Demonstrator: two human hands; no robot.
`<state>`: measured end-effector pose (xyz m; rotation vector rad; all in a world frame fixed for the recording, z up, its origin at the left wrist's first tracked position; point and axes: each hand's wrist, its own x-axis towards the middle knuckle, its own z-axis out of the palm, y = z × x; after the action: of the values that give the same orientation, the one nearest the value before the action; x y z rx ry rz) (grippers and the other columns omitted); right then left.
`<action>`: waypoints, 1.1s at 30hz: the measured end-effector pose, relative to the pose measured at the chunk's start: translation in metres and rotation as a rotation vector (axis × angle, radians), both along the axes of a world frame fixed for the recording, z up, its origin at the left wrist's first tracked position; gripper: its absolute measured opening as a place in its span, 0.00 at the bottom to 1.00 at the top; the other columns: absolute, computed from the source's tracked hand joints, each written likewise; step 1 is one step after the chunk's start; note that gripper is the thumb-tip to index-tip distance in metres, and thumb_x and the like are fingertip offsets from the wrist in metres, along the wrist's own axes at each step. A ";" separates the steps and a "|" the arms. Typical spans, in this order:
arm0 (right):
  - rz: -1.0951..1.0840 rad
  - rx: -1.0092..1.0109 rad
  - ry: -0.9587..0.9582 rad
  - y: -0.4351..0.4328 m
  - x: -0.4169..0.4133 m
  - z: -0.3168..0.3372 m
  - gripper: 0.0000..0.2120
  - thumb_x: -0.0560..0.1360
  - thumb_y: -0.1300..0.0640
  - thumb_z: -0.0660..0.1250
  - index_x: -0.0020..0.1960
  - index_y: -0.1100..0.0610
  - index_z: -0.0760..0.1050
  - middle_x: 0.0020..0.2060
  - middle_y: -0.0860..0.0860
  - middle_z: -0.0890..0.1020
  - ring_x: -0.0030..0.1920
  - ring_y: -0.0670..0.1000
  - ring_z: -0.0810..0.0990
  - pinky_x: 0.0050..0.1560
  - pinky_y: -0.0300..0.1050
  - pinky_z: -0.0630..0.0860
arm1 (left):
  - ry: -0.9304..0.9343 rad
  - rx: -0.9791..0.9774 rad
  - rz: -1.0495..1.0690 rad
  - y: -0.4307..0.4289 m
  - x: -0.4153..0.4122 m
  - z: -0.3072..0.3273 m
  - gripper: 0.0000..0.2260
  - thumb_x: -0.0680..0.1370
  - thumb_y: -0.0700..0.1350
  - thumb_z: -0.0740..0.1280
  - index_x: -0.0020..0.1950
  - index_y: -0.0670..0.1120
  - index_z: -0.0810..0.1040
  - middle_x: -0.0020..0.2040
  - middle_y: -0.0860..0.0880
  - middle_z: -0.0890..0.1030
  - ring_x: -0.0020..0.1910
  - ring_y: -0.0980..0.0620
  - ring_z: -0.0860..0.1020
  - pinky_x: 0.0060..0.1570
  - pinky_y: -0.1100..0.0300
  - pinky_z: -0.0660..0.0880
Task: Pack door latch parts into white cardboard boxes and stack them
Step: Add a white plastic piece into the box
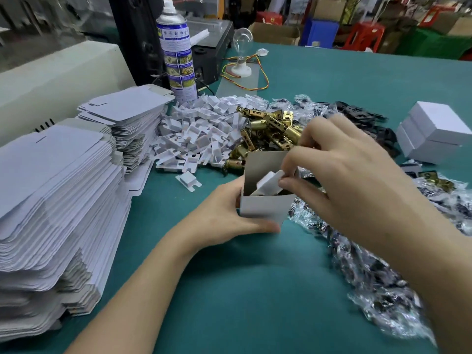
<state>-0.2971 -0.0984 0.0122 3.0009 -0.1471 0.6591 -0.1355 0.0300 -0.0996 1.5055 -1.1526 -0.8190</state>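
Note:
A small open white cardboard box [264, 208] stands on the green table [255, 290] in the middle of the view. My left hand [224, 218] grips its left side and bottom corner. My right hand [350, 175] reaches over the box and pinches a white plastic insert [269, 183] that sticks out of the box opening at a tilt. Behind the box lie a pile of brass latch parts [268, 129] and a heap of white plastic inserts [201, 129]. Two closed white boxes [431, 134] are stacked at the right.
Tall stacks of flat white box blanks [56, 200] fill the left side. Clear bags with dark parts [370, 277] spread along the right. A spray can [176, 52], a light bulb on a socket [241, 54] with wires, and a black machine stand at the back.

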 end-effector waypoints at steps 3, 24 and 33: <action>-0.010 -0.024 0.072 0.010 0.010 0.007 0.09 0.78 0.52 0.70 0.46 0.58 0.82 0.46 0.56 0.74 0.48 0.60 0.72 0.45 0.58 0.71 | 0.020 -0.014 0.020 -0.003 -0.002 -0.001 0.17 0.69 0.46 0.82 0.50 0.60 0.79 0.44 0.60 0.81 0.46 0.57 0.79 0.49 0.57 0.76; -0.251 0.504 -0.328 -0.042 0.017 -0.004 0.08 0.81 0.49 0.70 0.47 0.52 0.82 0.36 0.48 0.82 0.37 0.48 0.80 0.43 0.46 0.77 | 0.043 -0.023 0.056 -0.005 -0.001 -0.008 0.14 0.69 0.51 0.81 0.53 0.54 0.84 0.49 0.54 0.86 0.49 0.57 0.82 0.52 0.59 0.78; -0.714 0.466 0.321 -0.173 0.018 -0.031 0.16 0.85 0.54 0.63 0.69 0.57 0.78 0.62 0.59 0.83 0.55 0.59 0.81 0.59 0.52 0.77 | 0.042 -0.021 0.076 -0.006 -0.001 -0.006 0.14 0.72 0.41 0.82 0.54 0.52 0.84 0.49 0.55 0.86 0.50 0.59 0.83 0.52 0.64 0.78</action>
<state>-0.2793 -0.2711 -0.0187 3.0405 -1.4275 0.0642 -0.1360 0.0243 -0.1053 1.4988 -1.0633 -0.7809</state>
